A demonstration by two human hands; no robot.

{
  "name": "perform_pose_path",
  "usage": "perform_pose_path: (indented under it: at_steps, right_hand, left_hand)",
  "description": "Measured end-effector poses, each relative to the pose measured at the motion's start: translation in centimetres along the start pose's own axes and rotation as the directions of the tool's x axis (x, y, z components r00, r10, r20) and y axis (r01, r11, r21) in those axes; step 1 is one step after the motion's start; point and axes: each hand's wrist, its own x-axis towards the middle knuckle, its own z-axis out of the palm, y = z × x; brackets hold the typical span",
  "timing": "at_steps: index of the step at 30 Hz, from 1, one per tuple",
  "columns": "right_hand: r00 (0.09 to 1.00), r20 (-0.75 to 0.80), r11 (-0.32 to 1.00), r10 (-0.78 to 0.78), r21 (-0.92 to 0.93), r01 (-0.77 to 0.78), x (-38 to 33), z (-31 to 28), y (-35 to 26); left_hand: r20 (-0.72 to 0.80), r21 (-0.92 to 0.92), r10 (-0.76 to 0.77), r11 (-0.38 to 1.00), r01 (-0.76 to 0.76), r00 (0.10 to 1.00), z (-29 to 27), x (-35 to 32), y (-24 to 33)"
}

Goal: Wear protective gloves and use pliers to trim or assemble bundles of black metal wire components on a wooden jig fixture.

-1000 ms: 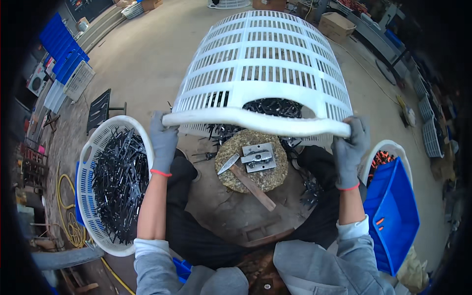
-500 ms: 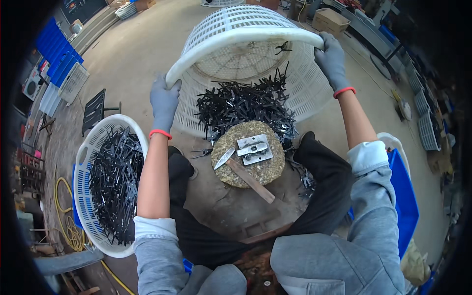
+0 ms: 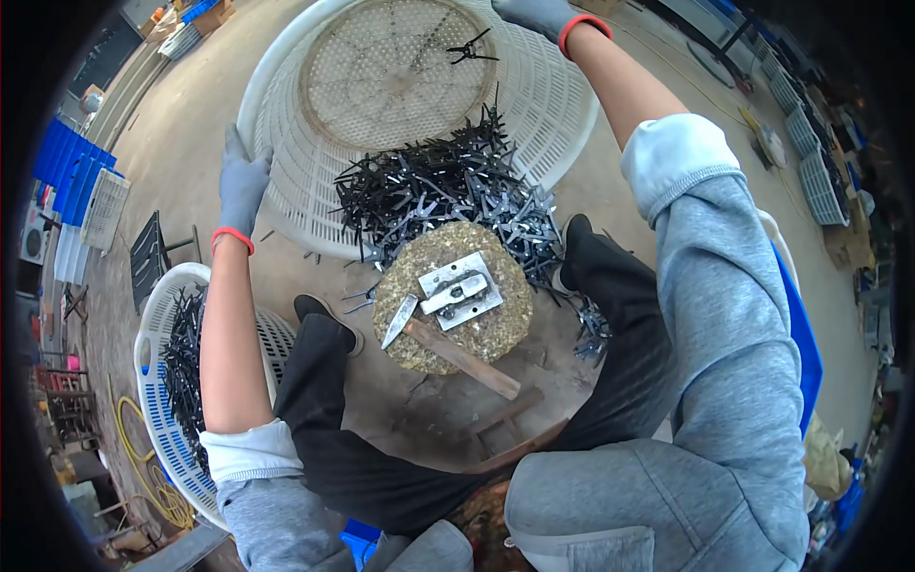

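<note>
A big white plastic basket [image 3: 310, 205] lies tipped with its mouth toward me. My left hand [image 3: 245, 183], in a grey glove, grips the rim at the left. My right hand [image 3: 545, 15], gloved alike, holds the far right rim; the top edge of the picture cuts it off. A heap of black plier-shaped metal pieces [image 3: 434, 191] spills from the basket's mouth, and one plier-shaped piece [image 3: 472, 48] clings near its bottom. Between my legs, a round stone-like block [image 3: 410, 272] bears a metal plate fixture [image 3: 461, 292] and a wooden-handled hammer [image 3: 457, 356].
Another white basket [image 3: 151, 381], filled with black metal pieces, stands at my left beside a black stand [image 3: 146, 257]. Blue crates [image 3: 76, 162] are stacked far left. A yellow hose [image 3: 143, 448] coils on the floor. Baskets [image 3: 820, 186] line the right side.
The basket has tipped farther back, showing more of its inside and bottom. My left hand has moved left and down, my right hand up and left. The heap has spread nearer the block.
</note>
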Motion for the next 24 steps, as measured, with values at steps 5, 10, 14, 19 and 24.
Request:
perform_pose_path:
  at_steps: [5, 10, 14, 19, 24]
  right_hand:
    - [0.983, 0.172, 0.996, -0.061, -0.049, 0.071, 0.0, -2.6, -1.4]
    - [0.974, 0.037, 0.969, -0.225, 0.114, 0.219, -7.9, -6.6, -2.6]
    - [0.989, 0.143, 0.981, -0.028, 0.194, 0.0, -17.0, -9.1, -2.0]
    - [0.987, 0.135, 0.978, 0.085, 0.178, -0.108, -23.8, -13.6, 0.8]
    - [0.951, 0.253, 0.943, 0.178, 0.232, -0.238, -25.3, -18.7, -0.7]
  left_hand:
    - [0.227, -0.111, -0.217, 0.963, 0.246, 0.949, -3.2, -6.0, -1.2]
    - [0.378, -0.383, -0.295, 0.813, 0.438, 0.877, -9.0, -15.3, 0.6]
    - [0.429, -0.456, -0.344, 0.716, 0.529, 0.835, -10.2, -20.8, -0.5]
    - [0.445, -0.501, -0.353, 0.664, 0.555, 0.823, -10.6, -24.7, 1.6]
    - [0.532, -0.553, -0.27, 0.607, 0.571, 0.802, -8.7, -27.4, 4.2]
